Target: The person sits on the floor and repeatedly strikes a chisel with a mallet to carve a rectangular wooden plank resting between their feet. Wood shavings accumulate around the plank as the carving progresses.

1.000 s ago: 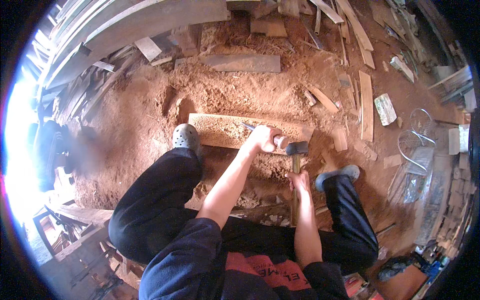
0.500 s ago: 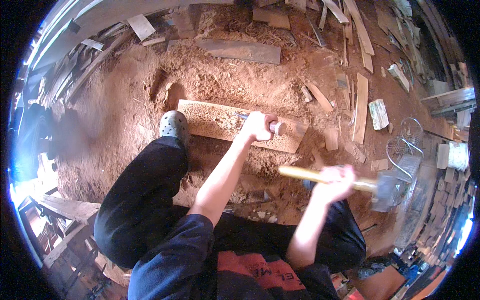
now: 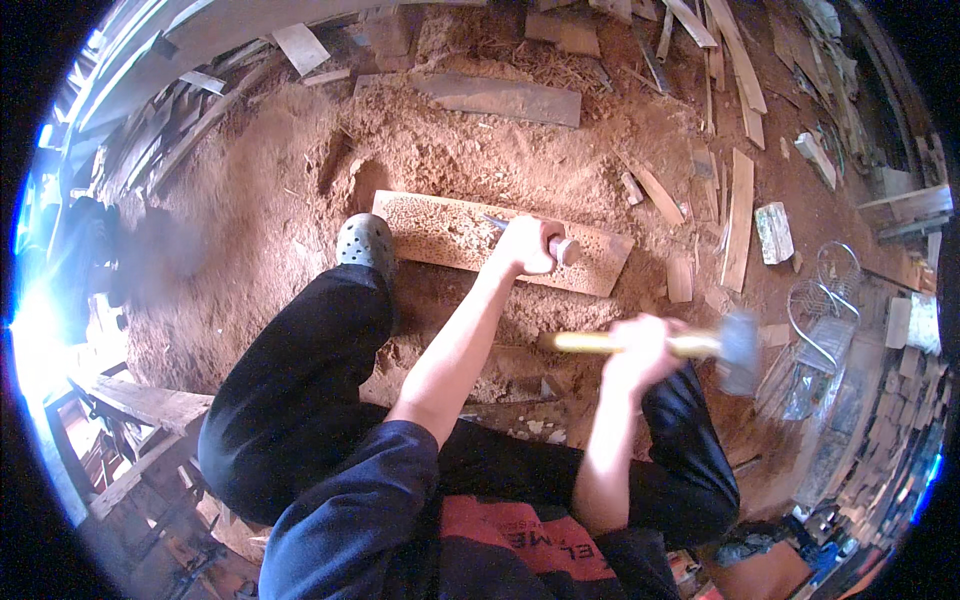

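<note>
On the ground before me lies a long wooden board (image 3: 440, 215), its face carved with dense small openwork or pitting. My left hand (image 3: 525, 246) is wrapped round a chisel (image 3: 566, 250); the round butt of its handle pokes out on the right. The dark blade slants left from the fist onto the board, its tip hard to make out. My right hand (image 3: 642, 350) grips the yellow handle of a mallet (image 3: 738, 352), held to the right of the board and blurred by motion. The mallet's grey block head is apart from the chisel. My shoe (image 3: 366, 243) rests against the board's left end.
Reddish dirt and chips surround the board. Beyond it lies a long plank (image 3: 500, 98). Wood strips (image 3: 738, 220) and a pale block (image 3: 773, 233) lie to the right, near a wire rack (image 3: 825, 300). Stacked wood pieces (image 3: 870, 440) line the far right.
The mallet and my right hand have shifted a little left and its head has risen in the view. My left hand keeps its hold on the chisel; the whole view has shifted slightly.
</note>
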Tool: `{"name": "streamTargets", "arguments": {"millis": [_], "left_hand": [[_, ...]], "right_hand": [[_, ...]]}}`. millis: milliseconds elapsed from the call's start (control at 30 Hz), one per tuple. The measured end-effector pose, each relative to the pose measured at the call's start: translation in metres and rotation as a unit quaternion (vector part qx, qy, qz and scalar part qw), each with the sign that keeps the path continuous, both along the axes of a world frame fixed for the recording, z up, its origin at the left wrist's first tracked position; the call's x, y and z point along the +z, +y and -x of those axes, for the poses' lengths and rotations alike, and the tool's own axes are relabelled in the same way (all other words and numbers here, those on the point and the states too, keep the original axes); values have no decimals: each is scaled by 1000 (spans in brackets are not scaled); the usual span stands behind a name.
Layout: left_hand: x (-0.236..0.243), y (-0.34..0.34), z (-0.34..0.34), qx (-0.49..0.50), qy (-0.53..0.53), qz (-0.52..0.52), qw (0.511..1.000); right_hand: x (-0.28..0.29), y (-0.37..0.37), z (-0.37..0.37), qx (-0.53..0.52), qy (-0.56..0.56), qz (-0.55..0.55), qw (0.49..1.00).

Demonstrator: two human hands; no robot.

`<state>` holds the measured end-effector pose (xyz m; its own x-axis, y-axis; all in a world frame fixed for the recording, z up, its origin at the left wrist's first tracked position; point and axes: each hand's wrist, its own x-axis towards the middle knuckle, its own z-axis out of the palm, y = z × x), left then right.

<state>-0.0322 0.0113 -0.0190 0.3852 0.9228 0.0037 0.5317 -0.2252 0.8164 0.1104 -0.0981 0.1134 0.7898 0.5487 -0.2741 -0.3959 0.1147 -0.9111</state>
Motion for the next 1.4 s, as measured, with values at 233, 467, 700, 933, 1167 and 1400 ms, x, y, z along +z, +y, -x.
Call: {"name": "streamTargets", "arguments": {"millis": [233, 467, 700, 933, 1167, 1400], "left_hand": [[-9, 9, 2, -17, 21, -26, 999], [8, -5, 7, -48, 4, -3, 999], [15, -13, 13, -81, 1, 43, 996], [16, 18, 56, 57, -285, 230, 929], [-16, 20, 126, 212, -675, 13, 706], [-5, 8, 87, 243, -370, 88, 892]], "right_hand": [[-61, -18, -9, 370, -418, 348, 753], [-50, -31, -25, 313, -91, 355, 876], [-118, -47, -53, 351, -312, 478, 742], [-150, -59, -43, 374, -181, 497, 762], [-160, -54, -46, 411, -247, 497, 724], [-145, -49, -32, 415, -224, 525, 709]]}}
